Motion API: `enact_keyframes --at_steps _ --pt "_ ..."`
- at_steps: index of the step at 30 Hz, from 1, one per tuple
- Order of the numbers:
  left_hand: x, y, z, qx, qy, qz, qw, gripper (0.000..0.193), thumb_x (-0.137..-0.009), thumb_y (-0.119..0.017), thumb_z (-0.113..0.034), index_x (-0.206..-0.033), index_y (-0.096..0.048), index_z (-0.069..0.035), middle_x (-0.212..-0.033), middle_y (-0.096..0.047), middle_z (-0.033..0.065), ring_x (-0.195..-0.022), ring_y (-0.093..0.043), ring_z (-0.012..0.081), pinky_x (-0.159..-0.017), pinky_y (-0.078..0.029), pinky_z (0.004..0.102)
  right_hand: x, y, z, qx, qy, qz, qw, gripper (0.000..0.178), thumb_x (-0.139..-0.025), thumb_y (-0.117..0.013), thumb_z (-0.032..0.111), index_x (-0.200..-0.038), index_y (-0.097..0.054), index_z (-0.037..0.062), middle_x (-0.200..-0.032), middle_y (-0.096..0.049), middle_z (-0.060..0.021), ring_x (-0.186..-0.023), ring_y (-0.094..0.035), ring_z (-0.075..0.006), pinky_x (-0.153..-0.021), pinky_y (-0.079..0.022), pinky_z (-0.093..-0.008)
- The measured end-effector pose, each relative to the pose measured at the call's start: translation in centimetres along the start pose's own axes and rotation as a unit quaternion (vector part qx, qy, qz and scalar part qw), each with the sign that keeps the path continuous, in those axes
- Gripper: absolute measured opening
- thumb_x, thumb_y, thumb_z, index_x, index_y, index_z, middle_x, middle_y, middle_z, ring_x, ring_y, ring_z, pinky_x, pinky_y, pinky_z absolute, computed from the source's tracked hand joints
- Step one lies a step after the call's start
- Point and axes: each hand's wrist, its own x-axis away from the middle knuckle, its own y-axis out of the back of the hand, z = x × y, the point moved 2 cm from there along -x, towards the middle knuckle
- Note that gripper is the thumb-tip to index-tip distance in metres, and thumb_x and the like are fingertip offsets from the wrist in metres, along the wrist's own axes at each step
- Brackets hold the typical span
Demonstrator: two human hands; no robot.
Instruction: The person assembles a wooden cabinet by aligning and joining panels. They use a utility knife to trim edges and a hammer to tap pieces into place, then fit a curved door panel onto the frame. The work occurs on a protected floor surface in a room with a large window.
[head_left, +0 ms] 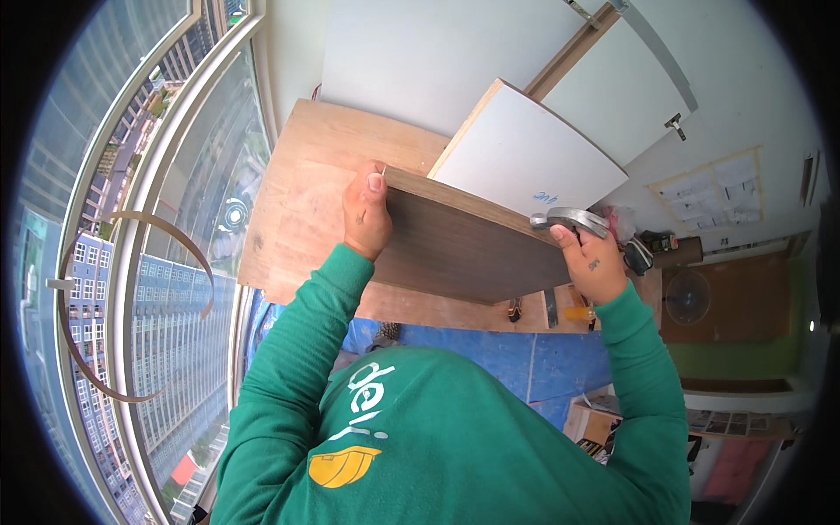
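A dark brown wooden board point(468, 241) stands tilted on its edge over the workbench, its lighter long edge turned up. My left hand point(367, 212) is closed round the board's left end, with the thumb up at the corner. In my right hand point(595, 264) is a claw hammer point(569, 218), gripped just below its metal head. The hammer head lies close to the board's upper right corner; whether it touches cannot be made out. My right fingers are mostly hidden behind the thumb and palm.
Under the board is a wooden workbench point(297, 192). White panels point(529, 144) lean behind it, one with a hinge point(675, 126). Small tools point(515, 309) sit at the bench's near edge. Blue sheeting point(560, 354) covers the floor. A curled strip point(188, 249) hangs by the window at left.
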Motion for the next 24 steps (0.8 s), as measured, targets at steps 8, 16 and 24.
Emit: enact_keyframes --at_steps 8,16,24 --pt "-0.1 -0.1 0.2 -0.024 -0.002 -0.005 1.000 0.064 -0.110 -0.031 -0.056 -0.093 -0.061 -0.001 -0.078 -0.053 0.0056 -0.074 -0.048 0.0166 -0.068 -0.039 0.0324 -1.2 -0.5 2.3 -0.012 0.029 -0.009 0.999 0.036 -0.105 -0.059 0.035 -0.112 -0.072 0.0025 -0.100 -0.072 -0.0207 -0.094 -0.067 -0.0406 -0.085 -0.054 -0.0440" --pt "-0.1 -0.1 0.3 -0.015 -0.010 -0.003 1.000 0.067 -0.109 -0.031 -0.058 -0.093 -0.062 -0.001 -0.076 -0.054 0.0096 -0.073 -0.050 0.0199 -0.068 -0.042 0.0349 -2.2 -2.3 5.4 0.057 0.100 0.040 0.993 0.035 -0.106 -0.058 0.033 -0.110 -0.072 0.0024 -0.094 -0.071 -0.0189 -0.086 -0.066 -0.0390 -0.079 -0.053 -0.0437" --pt "0.3 0.4 -0.3 -0.017 -0.013 -0.003 1.000 0.066 -0.109 -0.033 -0.059 -0.095 -0.061 -0.001 -0.075 -0.054 0.0092 -0.071 -0.051 0.0199 -0.066 -0.042 0.0347 -3.2 -2.7 7.5 -0.018 0.111 0.019 0.993 0.035 -0.106 -0.058 0.033 -0.112 -0.072 0.0011 -0.092 -0.070 -0.0185 -0.084 -0.065 -0.0375 -0.079 -0.053 -0.0427"
